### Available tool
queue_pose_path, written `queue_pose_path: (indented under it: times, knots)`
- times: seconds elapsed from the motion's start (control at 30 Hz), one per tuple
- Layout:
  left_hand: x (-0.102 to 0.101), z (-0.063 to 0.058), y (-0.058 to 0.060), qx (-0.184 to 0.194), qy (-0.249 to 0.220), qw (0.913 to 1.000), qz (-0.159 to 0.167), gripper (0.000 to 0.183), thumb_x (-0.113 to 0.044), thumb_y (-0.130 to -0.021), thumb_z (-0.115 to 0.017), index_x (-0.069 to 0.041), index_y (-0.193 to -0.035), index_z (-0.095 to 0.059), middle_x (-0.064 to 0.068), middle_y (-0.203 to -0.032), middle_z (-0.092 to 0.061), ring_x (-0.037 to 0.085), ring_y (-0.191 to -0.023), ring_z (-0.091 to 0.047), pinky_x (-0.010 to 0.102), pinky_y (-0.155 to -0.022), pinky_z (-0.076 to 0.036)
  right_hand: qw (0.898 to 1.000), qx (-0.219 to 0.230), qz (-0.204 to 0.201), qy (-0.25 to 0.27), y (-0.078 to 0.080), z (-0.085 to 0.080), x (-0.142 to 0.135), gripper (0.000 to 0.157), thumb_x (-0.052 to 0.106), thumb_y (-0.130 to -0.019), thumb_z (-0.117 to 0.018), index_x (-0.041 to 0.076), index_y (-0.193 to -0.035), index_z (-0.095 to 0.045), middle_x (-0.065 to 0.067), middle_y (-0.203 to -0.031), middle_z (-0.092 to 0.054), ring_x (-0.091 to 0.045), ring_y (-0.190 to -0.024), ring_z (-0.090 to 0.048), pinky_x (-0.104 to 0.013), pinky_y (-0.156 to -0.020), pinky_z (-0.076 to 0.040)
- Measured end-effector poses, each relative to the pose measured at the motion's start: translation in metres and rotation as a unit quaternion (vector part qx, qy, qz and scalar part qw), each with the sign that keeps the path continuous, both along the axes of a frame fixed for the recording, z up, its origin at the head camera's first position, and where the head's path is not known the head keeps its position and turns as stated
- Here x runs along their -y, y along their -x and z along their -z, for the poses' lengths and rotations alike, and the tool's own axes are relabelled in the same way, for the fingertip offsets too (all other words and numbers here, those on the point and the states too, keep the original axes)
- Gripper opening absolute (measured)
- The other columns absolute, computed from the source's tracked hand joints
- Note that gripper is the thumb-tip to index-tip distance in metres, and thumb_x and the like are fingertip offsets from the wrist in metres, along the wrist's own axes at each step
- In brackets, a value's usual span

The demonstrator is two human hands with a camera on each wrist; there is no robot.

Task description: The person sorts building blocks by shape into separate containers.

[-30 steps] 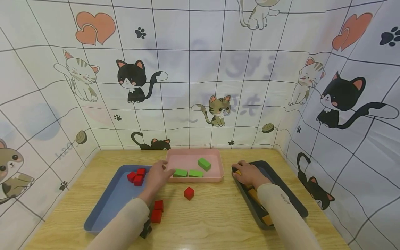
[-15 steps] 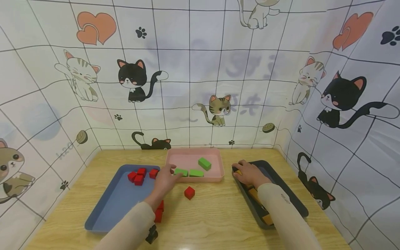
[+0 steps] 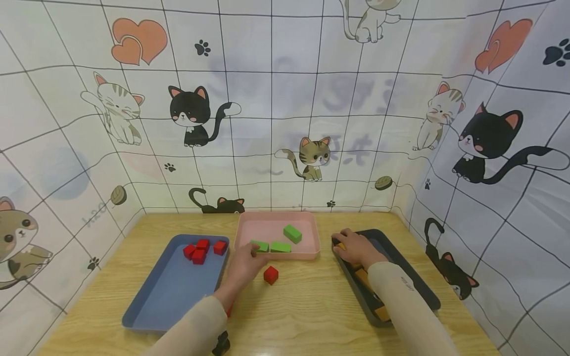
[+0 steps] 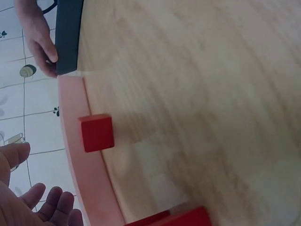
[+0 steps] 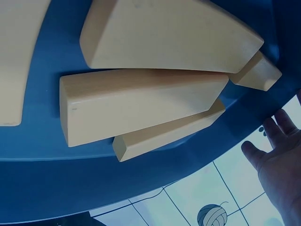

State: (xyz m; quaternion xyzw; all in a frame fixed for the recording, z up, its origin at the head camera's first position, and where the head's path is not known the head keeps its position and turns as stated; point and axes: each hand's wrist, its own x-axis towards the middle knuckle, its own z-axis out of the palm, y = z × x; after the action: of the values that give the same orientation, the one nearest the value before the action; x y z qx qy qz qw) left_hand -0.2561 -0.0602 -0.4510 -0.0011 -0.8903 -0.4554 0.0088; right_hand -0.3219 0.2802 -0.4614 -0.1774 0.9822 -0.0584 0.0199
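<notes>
My left hand hovers at the near wall of the pink tray, holding nothing. In the left wrist view, its fingers are relaxed and apart. Just right of it, a red cube sits on the table, in front of that tray. My right hand rests at the far left corner of the dark tray, which holds several tan-orange wooden blocks. Seen in the right wrist view, the right hand's fingers reach out near the tray rim, and the blocks lie apart from them.
Several red cubes lie in the far end of the blue tray at left. Green blocks lie in the pink tray. More red blocks on the table are mostly behind my left arm. A patterned curtain surrounds the wooden table.
My left hand has moved right and nearer, from beside the blue tray toward the lone red cube, uncovering a red cube in the blue tray. The right hand has stayed put.
</notes>
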Motion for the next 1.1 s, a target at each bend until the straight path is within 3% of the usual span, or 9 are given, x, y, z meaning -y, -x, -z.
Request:
queue_pose_path:
  times: [0.4,0.8,1.1]
  knots:
    - [-0.01,0.013,-0.011,0.015,0.014,0.9998,0.001,0.051,-0.027,-0.085,-0.077,0.0,-0.125,-0.063,0.016,-0.115,-0.064,0.031,-0.1,-0.06,0.05,-0.086,-0.051,1.0,-0.001,0.001,0.002,0.001,0.003,-0.002,0.047,0.03,-0.101,-0.057,0.011,-0.143,-0.052,-0.023,-0.136,-0.047,-0.043,-0.114,-0.056,-0.06,-0.096,-0.044]
    - [-0.017,0.027,-0.016,-0.004,0.048,0.9988,0.003,0.048,-0.026,-0.082,-0.081,-0.004,-0.122,-0.066,0.011,-0.111,-0.065,0.028,-0.098,-0.06,0.049,-0.083,-0.05,1.0,-0.004,-0.002,0.009,0.001,0.004,-0.001,0.047,0.031,-0.101,-0.058,0.01,-0.143,-0.052,-0.023,-0.136,-0.047,-0.042,-0.112,-0.057,-0.06,-0.095,-0.044]
    - [-0.019,0.031,-0.017,0.015,0.07,0.9974,0.001,0.047,-0.026,-0.08,-0.083,-0.004,-0.118,-0.066,0.008,-0.101,-0.065,0.023,-0.089,-0.058,0.043,-0.077,-0.051,1.0,-0.003,-0.007,0.005,0.002,0.006,-0.003,0.046,0.03,-0.101,-0.057,0.01,-0.143,-0.051,-0.023,-0.136,-0.047,-0.042,-0.111,-0.058,-0.059,-0.093,-0.045]
